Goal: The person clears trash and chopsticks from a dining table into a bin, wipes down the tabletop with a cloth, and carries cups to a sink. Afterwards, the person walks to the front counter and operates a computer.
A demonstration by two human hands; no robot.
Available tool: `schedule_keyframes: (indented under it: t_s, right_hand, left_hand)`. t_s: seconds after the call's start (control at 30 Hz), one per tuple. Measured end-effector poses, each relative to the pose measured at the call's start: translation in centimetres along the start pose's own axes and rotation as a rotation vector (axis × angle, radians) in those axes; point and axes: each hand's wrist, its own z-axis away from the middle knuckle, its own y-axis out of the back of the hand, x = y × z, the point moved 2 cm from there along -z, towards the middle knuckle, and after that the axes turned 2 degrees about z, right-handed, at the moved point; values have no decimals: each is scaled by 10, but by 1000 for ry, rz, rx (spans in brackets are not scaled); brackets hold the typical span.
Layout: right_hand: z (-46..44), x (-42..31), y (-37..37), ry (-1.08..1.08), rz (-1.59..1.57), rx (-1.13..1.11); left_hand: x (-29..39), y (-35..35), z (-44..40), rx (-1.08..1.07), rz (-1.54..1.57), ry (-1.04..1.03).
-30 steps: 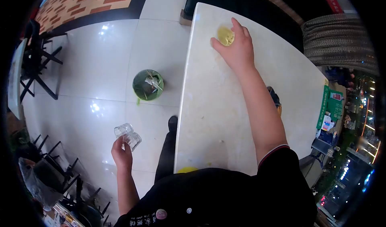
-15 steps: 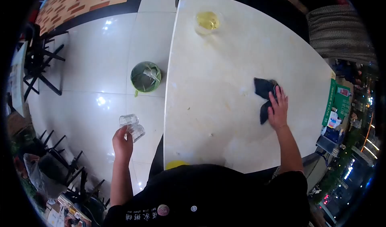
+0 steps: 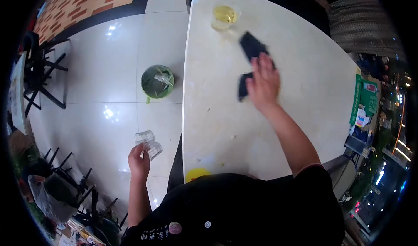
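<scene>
Over the floor at the lower left, my left hand (image 3: pixel 139 161) pinches two clear glasses (image 3: pixel 148 145) held side by side. My right hand (image 3: pixel 264 82) lies palm down on a dark cloth (image 3: pixel 252 45), its fingers spread and pressing it on the pale table (image 3: pixel 217 89). Parts of the cloth stick out beyond the fingertips and to the left of the hand. A clear cup with yellow liquid (image 3: pixel 224 15) stands near the table's far left corner, apart from the cloth. Small crumbs dot the near left part of the tabletop.
A green bin (image 3: pixel 157 82) with waste in it stands on the tiled floor left of the table. A yellow object (image 3: pixel 197 174) shows at the near table edge. Green printed boxes (image 3: pixel 364 100) are at the right end. Dark chairs (image 3: pixel 43 80) stand at the far left.
My right hand has left the cup, come down on the cloth and moved it left and away from me across the table. My left hand still holds the glasses.
</scene>
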Motion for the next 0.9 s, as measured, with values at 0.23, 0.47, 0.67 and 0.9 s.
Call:
schedule_keyframes:
  t_s: [0.23, 0.47, 0.67, 0.9]
  right_hand:
    - [-29, -208, -7, 375, -731, -258]
    - [27, -293, 31, 139, -1462, -4]
    - [62, -219, 116, -537, -1974, -1098]
    - [111, -175, 110, -364, -1604, -1425]
  left_hand:
    - [-46, 30, 35, 127, 68, 90]
    - [-85, 63, 81, 182, 141, 271]
    - [-118, 45, 83, 85, 173, 113]
    - [-74, 52, 42, 67, 180, 5]
